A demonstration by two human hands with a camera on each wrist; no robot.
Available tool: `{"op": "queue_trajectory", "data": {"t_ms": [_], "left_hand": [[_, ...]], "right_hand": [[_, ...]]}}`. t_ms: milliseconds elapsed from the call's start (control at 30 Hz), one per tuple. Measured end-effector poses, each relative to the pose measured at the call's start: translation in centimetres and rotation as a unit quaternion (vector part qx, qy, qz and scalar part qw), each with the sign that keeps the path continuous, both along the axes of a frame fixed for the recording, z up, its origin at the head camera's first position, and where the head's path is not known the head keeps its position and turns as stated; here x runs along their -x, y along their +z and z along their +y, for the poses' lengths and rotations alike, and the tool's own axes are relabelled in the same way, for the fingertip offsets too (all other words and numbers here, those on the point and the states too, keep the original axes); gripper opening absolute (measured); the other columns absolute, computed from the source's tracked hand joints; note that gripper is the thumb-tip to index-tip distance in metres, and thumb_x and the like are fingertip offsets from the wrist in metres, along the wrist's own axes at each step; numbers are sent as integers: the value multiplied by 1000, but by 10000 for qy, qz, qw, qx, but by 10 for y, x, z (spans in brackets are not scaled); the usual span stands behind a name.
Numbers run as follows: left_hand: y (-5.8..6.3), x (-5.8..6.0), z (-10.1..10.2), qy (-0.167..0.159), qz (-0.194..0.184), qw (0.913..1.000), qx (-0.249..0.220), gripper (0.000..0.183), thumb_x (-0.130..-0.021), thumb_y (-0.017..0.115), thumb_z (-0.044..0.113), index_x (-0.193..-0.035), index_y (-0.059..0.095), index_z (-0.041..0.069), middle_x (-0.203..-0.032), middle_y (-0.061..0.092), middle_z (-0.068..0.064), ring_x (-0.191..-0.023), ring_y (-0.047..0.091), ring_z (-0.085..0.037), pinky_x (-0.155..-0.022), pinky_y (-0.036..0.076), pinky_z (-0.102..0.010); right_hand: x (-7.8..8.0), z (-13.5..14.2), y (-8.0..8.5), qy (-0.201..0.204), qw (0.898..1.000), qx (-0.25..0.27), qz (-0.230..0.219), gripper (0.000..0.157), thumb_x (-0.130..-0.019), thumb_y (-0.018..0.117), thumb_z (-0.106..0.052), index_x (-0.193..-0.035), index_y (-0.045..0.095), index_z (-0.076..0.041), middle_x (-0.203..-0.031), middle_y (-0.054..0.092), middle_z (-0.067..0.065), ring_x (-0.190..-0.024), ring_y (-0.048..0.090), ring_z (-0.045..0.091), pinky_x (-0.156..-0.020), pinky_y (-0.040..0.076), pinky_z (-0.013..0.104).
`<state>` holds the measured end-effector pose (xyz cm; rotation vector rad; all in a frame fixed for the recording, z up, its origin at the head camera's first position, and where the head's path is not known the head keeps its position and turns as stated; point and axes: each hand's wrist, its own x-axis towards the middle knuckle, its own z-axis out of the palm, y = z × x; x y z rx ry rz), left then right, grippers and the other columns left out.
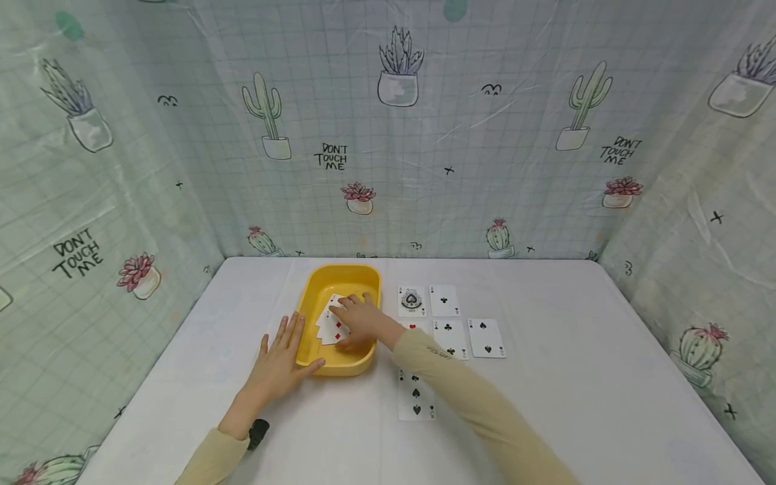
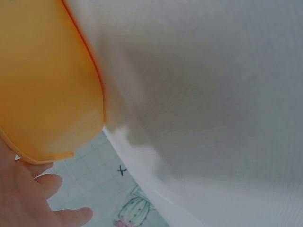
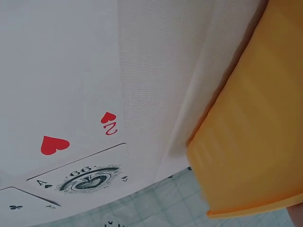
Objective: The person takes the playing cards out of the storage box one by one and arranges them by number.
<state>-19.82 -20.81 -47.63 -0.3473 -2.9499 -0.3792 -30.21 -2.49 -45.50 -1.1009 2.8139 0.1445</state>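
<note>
A yellow tray (image 1: 337, 370) stands on the white table with several loosely fanned playing cards (image 1: 328, 331) in it, red diamonds showing on the top one. My left hand (image 1: 275, 364) lies against the tray's left side, fingers straight and thumb along the near edge. In the left wrist view its fingers (image 2: 47, 184) reach beside the tray wall. Inside the tray, my right hand (image 1: 362, 319) is over the right part of the cards, fingers spread and its fingertips on or close above them. The tray's wall hides most of that hand in the right wrist view.
Right of the tray lie an ace of spades (image 1: 412, 301), an ace of clubs (image 1: 444, 301), a two of hearts (image 3: 55, 145) partly under the right forearm, a two of clubs (image 1: 450, 338) and a two of spades (image 1: 487, 338). A three of spades (image 1: 416, 399) lies nearer.
</note>
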Motion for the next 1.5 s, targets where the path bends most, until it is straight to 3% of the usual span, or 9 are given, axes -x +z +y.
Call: {"op": "queue_trajectory", "data": {"t_ms": [600,1500], "left_hand": [[0,-1,0,-30,77,10000,-19,96,-77,48,65,-144,9,8,-151,11,-12,-137,12,-35,-102,14,-65],[-2,1,-1,-14,68,10000,-5,97,-77,47,67,-144,10,9,-151,11,-12,-138,11,-35,-102,14,-65]], "right_hand": [[8,-9,-9,-246,9991,-346,-74,85,-74,52,-65,-142,24,-22,-144,33,2,-132,30,23,-109,20,50],[7,-11,-5,-388,9985,-72,-370,80,-73,60,-57,-140,28,-26,-131,42,4,-123,38,22,-108,22,50]]}}
